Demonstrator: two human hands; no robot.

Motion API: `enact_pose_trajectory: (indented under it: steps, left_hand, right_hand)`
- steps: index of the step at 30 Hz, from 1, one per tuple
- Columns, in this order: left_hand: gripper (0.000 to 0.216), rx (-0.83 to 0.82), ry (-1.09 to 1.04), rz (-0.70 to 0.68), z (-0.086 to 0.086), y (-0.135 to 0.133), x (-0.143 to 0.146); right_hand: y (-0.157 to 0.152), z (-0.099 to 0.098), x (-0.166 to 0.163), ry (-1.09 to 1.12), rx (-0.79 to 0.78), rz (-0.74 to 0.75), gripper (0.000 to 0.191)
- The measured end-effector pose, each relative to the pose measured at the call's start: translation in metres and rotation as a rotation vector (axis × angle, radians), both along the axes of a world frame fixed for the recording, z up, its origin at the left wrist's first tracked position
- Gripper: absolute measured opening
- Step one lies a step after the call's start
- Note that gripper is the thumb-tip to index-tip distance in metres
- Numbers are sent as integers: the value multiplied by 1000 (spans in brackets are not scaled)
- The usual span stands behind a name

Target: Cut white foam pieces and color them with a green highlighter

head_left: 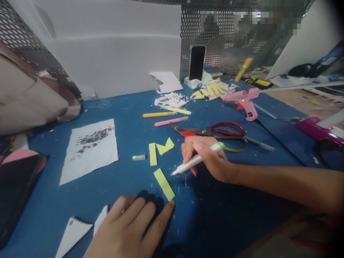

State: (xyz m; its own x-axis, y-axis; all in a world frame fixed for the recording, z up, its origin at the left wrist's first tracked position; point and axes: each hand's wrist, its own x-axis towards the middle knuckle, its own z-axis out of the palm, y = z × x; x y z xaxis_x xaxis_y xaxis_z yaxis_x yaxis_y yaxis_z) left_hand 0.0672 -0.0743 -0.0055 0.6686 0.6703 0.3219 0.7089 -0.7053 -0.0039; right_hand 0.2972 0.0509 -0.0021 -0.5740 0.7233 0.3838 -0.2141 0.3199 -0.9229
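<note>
My right hand (205,156) grips a white marker pen (192,163) with a green tip and a green end. The tip points down and left, close to a light green strip (164,184) on the blue table. With its index fingertip, my left hand (131,222) touches the strip's lower end; its other fingers rest bent and holding nothing. Just beyond lie a second green strip (153,154) and a notched green piece (165,146). The marker's cap (139,157) seems to lie to their left. Behind my right hand are scissors (209,130) with red and yellow handles.
Yellow (159,114) and pink (172,121) pens lie near white scraps (172,99). A pink glue gun (244,102) with its cord is at the right. A phone (197,62) stands at the back. Left is paper (107,157) with small coloured bits.
</note>
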Motion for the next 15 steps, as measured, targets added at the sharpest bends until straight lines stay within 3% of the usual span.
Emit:
enact_pose_trajectory:
  steps: [4,7,9,12,15]
  left_hand:
    - [52,-53,-123,-62,19,14,-11]
    - [27,-92,-237,60,41,18,-22]
    - [29,-88,-204,132,48,15,-28]
    - [69,-95,-135,197,40,0,-34]
    - [84,-144,-137,274,23,-17,-39]
  right_hand:
    - [0,2,-3,-40,24,-44,40]
    - [-1,3,-5,-57,49,-79,40]
    - [-1,3,-6,-54,61,-93,40]
    - [-1,2,-6,-40,75,-94,40]
    - [-1,2,-6,-39,81,-80,40]
